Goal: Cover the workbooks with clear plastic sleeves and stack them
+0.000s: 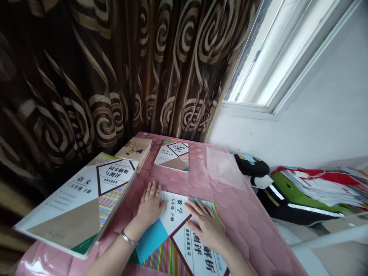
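Observation:
A workbook with a white, blue and striped cover (178,245) lies flat on the pink quilted table cover (238,214) in front of me. My left hand (150,205) rests palm down on its upper left corner, fingers stretched and together. A silver bangle (128,238) circles that wrist. My right hand (204,224) lies flat on the middle of the same cover, fingers spread. Neither hand grips anything.
A large workbook (83,199) overhangs the table's left side. A smaller book (134,149) and another workbook (173,155) lie at the far edge, a clear plastic sleeve (222,166) beside them. A brown swirl curtain (100,76) hangs behind. Papers and bags (310,188) are piled right.

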Demonstrator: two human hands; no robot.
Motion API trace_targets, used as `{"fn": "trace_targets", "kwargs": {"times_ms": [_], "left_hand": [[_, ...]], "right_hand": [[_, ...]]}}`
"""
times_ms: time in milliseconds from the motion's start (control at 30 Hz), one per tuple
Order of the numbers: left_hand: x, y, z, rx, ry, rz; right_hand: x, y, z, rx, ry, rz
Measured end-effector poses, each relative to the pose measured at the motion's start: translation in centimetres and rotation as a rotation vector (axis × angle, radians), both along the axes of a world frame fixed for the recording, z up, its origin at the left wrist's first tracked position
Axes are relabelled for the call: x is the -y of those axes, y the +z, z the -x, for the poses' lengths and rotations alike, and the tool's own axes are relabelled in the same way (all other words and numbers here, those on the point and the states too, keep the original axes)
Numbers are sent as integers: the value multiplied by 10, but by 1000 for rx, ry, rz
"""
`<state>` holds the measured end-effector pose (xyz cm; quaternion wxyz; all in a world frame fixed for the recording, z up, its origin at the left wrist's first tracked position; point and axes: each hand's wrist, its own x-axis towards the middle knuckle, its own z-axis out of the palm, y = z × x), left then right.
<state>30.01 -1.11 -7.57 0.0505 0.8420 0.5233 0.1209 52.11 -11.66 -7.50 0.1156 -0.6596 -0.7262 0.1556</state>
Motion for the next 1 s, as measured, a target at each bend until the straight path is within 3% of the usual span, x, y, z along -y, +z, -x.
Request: {"fn": "trace_targets", "kwargs": {"times_ms": [133,367,833,1000], "left_hand": [[-8,-7,16,73,147,17],[-24,-23,33,303,73,-110],[-25,-19,34,418,76,-41],[-23,-20,31,427,101,-60]], "right_hand": [[1,3,-8,-45,3,5],[2,-7,-39,-171,-185,-188],[-1,-13,-30,-25,-167,-221],[-1,-15,-30,-70,-141,-206]]}}
